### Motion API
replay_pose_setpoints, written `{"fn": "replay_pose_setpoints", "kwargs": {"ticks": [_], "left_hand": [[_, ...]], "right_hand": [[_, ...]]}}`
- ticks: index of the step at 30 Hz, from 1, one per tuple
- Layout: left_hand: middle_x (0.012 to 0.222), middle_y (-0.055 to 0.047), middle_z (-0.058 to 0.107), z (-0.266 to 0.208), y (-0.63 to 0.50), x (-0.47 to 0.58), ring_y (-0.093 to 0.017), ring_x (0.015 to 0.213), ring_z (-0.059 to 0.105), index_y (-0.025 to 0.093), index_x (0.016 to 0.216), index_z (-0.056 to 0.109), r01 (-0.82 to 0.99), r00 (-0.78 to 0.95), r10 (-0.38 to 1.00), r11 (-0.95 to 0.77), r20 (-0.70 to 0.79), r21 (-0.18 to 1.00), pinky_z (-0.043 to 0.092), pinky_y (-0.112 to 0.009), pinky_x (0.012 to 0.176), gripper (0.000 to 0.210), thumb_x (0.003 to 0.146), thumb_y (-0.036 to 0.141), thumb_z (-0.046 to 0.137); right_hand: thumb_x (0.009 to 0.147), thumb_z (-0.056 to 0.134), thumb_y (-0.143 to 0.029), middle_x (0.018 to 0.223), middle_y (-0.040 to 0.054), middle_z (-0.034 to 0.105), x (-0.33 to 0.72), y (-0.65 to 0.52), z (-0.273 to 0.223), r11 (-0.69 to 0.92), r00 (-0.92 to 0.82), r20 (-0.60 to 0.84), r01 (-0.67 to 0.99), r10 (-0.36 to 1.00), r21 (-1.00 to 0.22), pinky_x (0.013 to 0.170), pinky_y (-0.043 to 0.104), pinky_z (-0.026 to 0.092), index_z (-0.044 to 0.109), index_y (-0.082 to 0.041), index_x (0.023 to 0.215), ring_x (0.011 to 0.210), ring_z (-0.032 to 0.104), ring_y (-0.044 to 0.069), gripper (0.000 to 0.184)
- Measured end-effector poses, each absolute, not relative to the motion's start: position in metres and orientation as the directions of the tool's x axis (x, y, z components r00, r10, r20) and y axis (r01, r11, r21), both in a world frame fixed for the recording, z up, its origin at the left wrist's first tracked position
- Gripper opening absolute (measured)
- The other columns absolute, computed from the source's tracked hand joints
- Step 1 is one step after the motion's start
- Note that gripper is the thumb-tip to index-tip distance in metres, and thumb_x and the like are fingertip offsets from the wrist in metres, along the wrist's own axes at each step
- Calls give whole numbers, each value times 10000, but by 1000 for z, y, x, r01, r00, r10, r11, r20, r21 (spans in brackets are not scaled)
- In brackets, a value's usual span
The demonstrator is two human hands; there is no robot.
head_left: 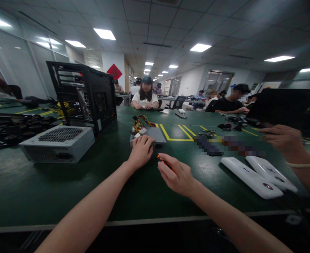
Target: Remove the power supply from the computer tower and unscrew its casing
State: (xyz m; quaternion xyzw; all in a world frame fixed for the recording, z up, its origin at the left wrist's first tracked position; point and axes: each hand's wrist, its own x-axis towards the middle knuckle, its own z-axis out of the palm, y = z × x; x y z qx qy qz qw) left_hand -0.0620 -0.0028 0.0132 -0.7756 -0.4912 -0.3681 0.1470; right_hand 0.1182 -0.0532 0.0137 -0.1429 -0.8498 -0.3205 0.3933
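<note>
My left hand [141,151] lies over the near left side of a small grey metal power supply [157,135], its fingers curled on the casing. A bundle of red, yellow and black cables [141,122] with pale connectors sits at the back of this unit. Just to the right, my right hand [176,173] pinches a screwdriver with an orange and black handle [168,165]. Its thin tip points up and left, near the unit's front edge; whether it touches is unclear. The unit's front left part is hidden behind my left hand.
A larger grey power supply [84,146] and an open black computer case [106,100] stand on the left. To the right lie two white power banks [250,177] and screwdrivers [207,134]. A co-worker's hand [284,140] reaches in from the right; another person sits opposite.
</note>
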Motion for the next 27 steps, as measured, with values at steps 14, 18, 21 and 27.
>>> {"fn": "replay_pose_setpoints", "kwargs": {"ticks": [14,18,21,27], "left_hand": [[1066,-57,518,13,-3,-62,-221,1001,441,237,1071,514,877,249,651,-465,717,117,284,-385,865,287,793,196,453],[1065,-56,516,13,-3,-62,-217,1000,441,227,1068,514,875,258,647,-472,718,111,285,-380,865,282,795,199,449],[1062,-58,513,14,-4,-61,-218,1005,437,225,1068,515,875,254,649,-470,717,115,287,-381,865,281,797,202,445],[1068,-59,510,15,-5,-62,-220,1011,433,229,1065,517,870,251,660,-475,708,134,283,-386,870,278,800,198,438]], "right_hand": [[793,533,-126,1067,124,556,120,-52,15,728,-650,760,515,-12,452,739,281,503,375,-182,1170,957,564,177,413],[783,569,-185,975,94,600,122,-52,18,722,-633,774,527,-20,449,694,275,501,422,-188,1130,875,589,170,377],[780,540,-170,1002,117,590,121,-54,18,737,-645,764,509,-15,444,732,313,497,439,-170,1115,933,578,199,349],[791,550,-151,1108,128,553,123,-52,16,735,-629,777,517,-23,440,748,263,498,398,-186,1155,966,574,171,396]]}}
